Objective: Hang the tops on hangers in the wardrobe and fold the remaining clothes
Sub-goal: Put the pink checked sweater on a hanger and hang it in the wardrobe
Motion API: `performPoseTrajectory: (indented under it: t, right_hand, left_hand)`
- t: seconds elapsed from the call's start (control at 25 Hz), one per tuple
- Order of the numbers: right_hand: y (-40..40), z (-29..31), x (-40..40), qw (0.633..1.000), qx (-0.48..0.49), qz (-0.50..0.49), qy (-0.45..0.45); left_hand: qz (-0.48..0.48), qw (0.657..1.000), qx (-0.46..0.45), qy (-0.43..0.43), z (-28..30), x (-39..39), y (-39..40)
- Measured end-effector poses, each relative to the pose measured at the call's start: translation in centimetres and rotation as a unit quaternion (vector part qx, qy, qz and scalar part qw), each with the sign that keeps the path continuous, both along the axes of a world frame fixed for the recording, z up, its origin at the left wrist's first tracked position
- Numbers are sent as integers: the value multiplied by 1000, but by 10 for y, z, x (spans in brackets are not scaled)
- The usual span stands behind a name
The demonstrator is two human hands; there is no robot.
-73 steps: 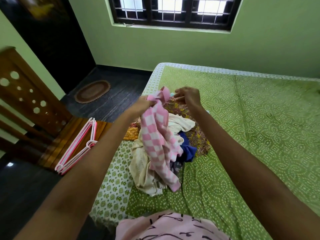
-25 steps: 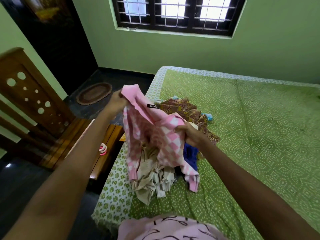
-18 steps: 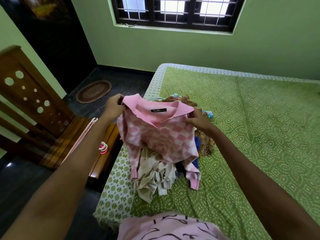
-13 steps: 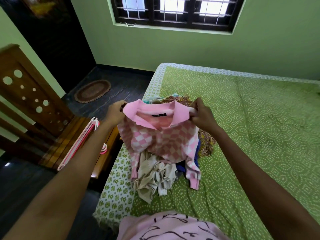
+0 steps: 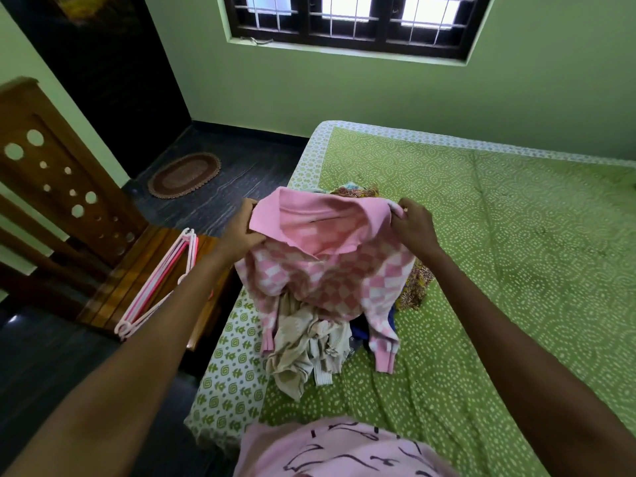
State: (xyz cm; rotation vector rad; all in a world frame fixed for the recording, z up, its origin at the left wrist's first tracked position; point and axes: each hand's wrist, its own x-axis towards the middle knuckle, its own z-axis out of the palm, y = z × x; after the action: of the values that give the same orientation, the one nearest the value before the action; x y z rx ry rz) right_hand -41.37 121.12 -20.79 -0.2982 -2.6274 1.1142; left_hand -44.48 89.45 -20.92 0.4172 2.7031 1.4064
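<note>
Both hands are gripping the pink checked top at frame centre: the left hand is pinching the left end of its collar, the right hand is curling its fingers round the right end, and the garment is hanging open between them with its sleeves trailing down.

Bed, covered in a green dotted sheet, is filling the right half of the frame. Wooden headboard, pierced with round holes, is standing at the left edge. Window with dark bars is sitting at upper centre.

Pile of clothes is lying on the bed directly under the held top, with a beige garment in front and a brown patterned cloth behind. Pink hangers are lying stacked on a wooden ledge at centre left, beside the left forearm. Oval mat is lying on the dark floor at upper left.
</note>
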Motion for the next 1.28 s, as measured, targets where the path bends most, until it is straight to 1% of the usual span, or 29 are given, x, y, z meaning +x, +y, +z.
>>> performPoseTrajectory:
  t: [0.04,0.08,0.12,0.16,0.2,0.24,0.28,0.32,0.4,0.48,0.52,0.56,0.6,0.64,0.68,0.72,0.76,0.8,0.84,0.88,0.92,0.96,1.0,1.04,1.08,1.12,1.2,1.24,1.28]
  right_hand:
    - [2,3,-1,1000,0,6,1]
    - [4,8,0,999,-10,36,-6]
    - [7,14,3,995,-49,89,-23]
    - [8,22,7,979,-119,151,-62]
    - [9,31,10,954,-195,201,-108]
    - [10,39,14,928,-243,234,-157]
    - [13,44,13,915,-251,247,-197]
    - [15,48,12,915,-215,256,-226]
    - [12,52,12,916,-94,269,-282]
    - [4,53,15,892,-23,310,-329]
    - [-2,54,20,873,-8,334,-354]
    - [-6,51,24,856,-1,354,-377]
    - [-8,46,28,840,0,368,-398]
    - [-8,44,34,822,-13,378,-425]
    - [-7,42,39,798,-45,386,-461]
    - [-6,40,44,769,-95,398,-492]
    - [-5,39,47,745,-155,402,-509]
    - [-4,38,49,732,-201,403,-510]
    - [-5,36,50,736,-224,393,-504]
    - [-8,30,48,762,-213,368,-489]
    - [-12,20,44,804,-169,334,-462]
    - [-16,7,40,845,-114,298,-429]
    - [-21,-5,39,870,-75,275,-401]
    - [-24,-18,40,876,-63,266,-397]
    - [-26,-29,43,866,-74,268,-416]
    - [-27,-38,47,840,-88,276,-458]
    - [-26,-49,54,783,-61,321,-529]
    - [-24,-53,53,766,-38,336,-546]
    - [-22,-59,48,770,-24,333,-545]
  left_hand:
    - [-17,1000,-13,8,2,-2,-4]
    - [-26,999,-25,15,5,-3,-8]
    - [-29,999,-30,23,8,-4,-13]
    - [-26,999,-30,37,12,-4,-18]
    - [-14,999,-15,50,16,-4,-22]
    - [0,999,3,54,22,-3,-25]
    - [11,998,21,52,31,-2,-27]
    - [13,999,28,44,42,2,-27]
    - [-10,1000,13,16,57,10,-23]
    - [-16,1000,-12,5,65,16,-18]
    - [-4,1000,-29,8,66,20,-15]
    - [16,998,-56,-13,70,26,-12]
    - [42,992,-90,-77,75,32,-11]
    - [56,973,-135,-181,82,41,-10]
    - [52,937,-183,-292,89,52,-11]
    - [36,900,-204,-383,95,63,-17]
    - [31,877,-186,-441,99,71,-24]
    - [47,870,-144,-470,101,76,-31]
    - [72,874,-96,-471,98,79,-38]
    - [95,884,-53,-454,93,80,-42]
    - [106,901,-36,-420,81,79,-45]
    - [106,912,-40,-393,69,80,-43]
    - [93,920,-57,-376,52,79,-40]
    - [75,921,-71,-376,34,78,-38]
    - [56,915,-86,-390,16,77,-37]
    - [43,906,-109,-407,0,76,-39]
    - [11,877,-173,-448,-18,76,-35]
    - [-5,869,-181,-461,-24,74,-34]
    - [-17,874,-181,-450,-29,68,-33]
